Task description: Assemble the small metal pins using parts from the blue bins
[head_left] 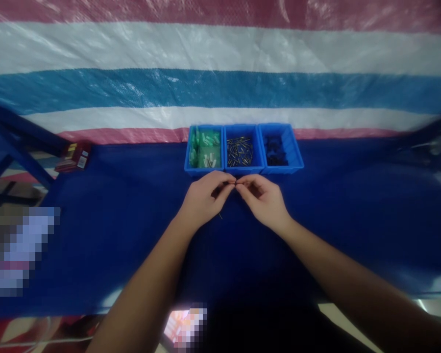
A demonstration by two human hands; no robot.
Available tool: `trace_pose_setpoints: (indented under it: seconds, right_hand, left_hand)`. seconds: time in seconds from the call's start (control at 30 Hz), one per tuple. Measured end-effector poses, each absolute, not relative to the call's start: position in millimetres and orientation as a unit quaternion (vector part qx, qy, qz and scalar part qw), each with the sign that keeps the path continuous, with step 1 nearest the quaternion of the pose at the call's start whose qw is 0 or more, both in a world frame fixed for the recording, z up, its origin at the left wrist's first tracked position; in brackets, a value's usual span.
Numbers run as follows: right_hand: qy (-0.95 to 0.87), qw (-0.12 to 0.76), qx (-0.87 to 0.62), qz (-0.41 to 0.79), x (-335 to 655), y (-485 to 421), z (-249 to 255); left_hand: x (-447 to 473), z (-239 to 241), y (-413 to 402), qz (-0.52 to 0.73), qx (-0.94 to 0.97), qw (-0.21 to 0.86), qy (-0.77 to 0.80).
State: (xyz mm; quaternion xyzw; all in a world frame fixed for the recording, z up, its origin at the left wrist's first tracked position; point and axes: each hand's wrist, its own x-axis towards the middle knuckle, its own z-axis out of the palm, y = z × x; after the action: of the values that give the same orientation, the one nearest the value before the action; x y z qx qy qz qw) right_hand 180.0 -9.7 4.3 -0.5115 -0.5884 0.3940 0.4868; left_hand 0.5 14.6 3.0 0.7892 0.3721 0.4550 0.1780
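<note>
left hand (206, 197) + right hand (266, 200): fingertips pinched narrow, meeting on 1 tiny piece (235, 183), type unclear | thin sliver (221, 215) by left palm, held/loose can't tell | 3 blue bins (244, 170) just beyond: pale pieces (210, 161), brassy pins (239, 151), dark parts (275, 151) | red box (73, 156) far left

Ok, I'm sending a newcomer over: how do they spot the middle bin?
On the dark blue table, a row of three blue bins stands beyond the left hand and right hand. Take the middle bin: only it holds slim, brassy pieces; its neighbours hold green items or dark pieces.
</note>
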Motion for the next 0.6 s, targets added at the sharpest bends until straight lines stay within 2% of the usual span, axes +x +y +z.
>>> trace_pose_setpoints:
  seconds: [0.23, 0.6]
  right_hand:
    - [-0.578, 0.502, -0.495, 0.411, 179.6, -10.3, 3.7]
    - [-0.583, 0.493, -0.507, 0.400, 180.5, -10.0, 6.5]
  left_hand:
    - [-0.2, 1.5, 12.8, 0.433, 0.788, 0.188, 0.395]
    - [2.0, 4.0, 14.5, 0.475, 0.786, 0.165, 0.358]
